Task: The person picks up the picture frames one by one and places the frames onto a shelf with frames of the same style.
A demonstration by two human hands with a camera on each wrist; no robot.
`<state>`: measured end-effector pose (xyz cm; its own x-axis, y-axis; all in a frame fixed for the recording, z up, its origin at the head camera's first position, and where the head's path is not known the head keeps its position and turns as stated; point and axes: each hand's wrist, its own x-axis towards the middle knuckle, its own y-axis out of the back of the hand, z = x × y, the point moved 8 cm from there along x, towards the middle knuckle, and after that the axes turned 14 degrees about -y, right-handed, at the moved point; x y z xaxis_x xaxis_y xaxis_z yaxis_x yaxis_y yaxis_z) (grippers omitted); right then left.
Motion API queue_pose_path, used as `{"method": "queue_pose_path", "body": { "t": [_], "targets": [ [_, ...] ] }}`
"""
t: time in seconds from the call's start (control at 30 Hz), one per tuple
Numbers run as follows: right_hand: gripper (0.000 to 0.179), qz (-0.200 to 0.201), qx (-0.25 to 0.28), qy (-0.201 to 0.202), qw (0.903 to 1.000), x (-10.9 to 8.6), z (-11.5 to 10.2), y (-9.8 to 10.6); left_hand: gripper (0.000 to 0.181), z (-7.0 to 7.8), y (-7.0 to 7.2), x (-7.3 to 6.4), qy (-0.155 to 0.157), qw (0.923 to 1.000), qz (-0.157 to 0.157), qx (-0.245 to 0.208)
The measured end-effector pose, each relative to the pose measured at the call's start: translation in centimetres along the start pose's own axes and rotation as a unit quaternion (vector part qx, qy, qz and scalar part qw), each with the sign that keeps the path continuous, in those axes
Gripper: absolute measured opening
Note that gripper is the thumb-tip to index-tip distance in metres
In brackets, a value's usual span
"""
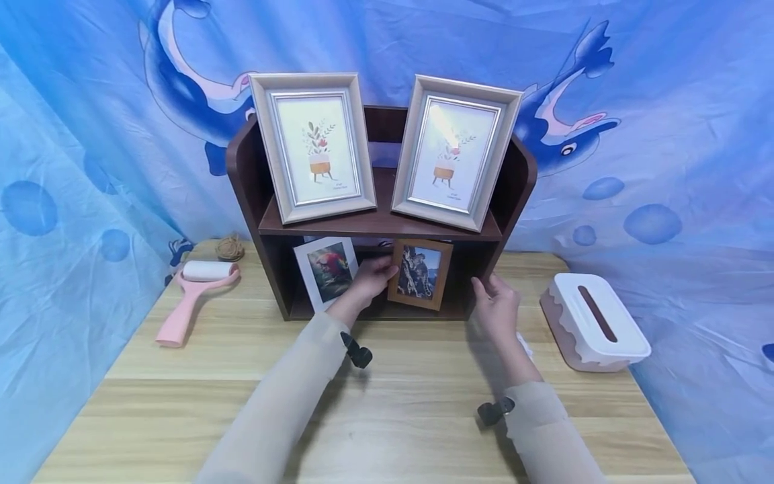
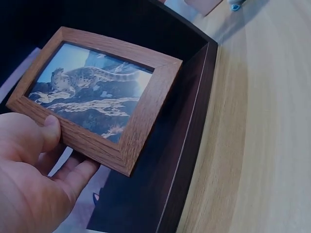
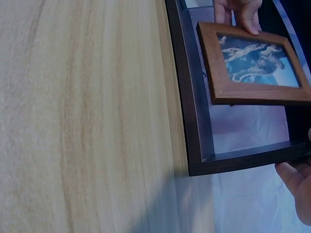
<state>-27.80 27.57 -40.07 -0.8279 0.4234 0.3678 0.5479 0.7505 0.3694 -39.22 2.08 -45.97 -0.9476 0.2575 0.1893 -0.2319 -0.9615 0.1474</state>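
My left hand (image 1: 370, 279) holds a brown wooden photo frame (image 1: 446, 274) by its left edge, inside the lower compartment of a dark brown shelf (image 1: 387, 225). In the left wrist view the thumb (image 2: 51, 132) lies on the front of the frame and the other fingers go behind it. The frame's picture is a spotted cat on rocks. At the shelf's right side panel, my right hand (image 1: 499, 310) grips the edge, thumb inside and fingers outside. A white photo frame (image 1: 307, 277) with a parrot picture leans to the left, partly hidden by my left hand.
Two large beige photo frames (image 1: 366, 178) lean on the upper shelf. On the table's left lie a pink lint roller (image 1: 186, 302) and a twine ball (image 1: 230, 248). A white-topped tissue box (image 1: 625, 336) stands at right. Blue dolphin-print cloth (image 1: 635, 101) hangs behind.
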Motion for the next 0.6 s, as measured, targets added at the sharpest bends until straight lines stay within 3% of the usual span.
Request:
{"method": "queue_pose_path", "body": {
  "t": [0.3, 0.6],
  "targets": [
    [0.014, -0.004, 0.011, -0.001, 0.9999, 0.1, 0.4, -0.2, 0.043, -1.4, -0.7, 0.8, 0.034, 0.9988, -0.019, -0.030],
    [0.014, -0.005, 0.009, -0.005, 0.9999, 0.4, 0.6, -0.3, 0.043, -1.9, -0.7, 1.2, 0.024, 0.9993, -0.020, -0.020]
  ]
}}
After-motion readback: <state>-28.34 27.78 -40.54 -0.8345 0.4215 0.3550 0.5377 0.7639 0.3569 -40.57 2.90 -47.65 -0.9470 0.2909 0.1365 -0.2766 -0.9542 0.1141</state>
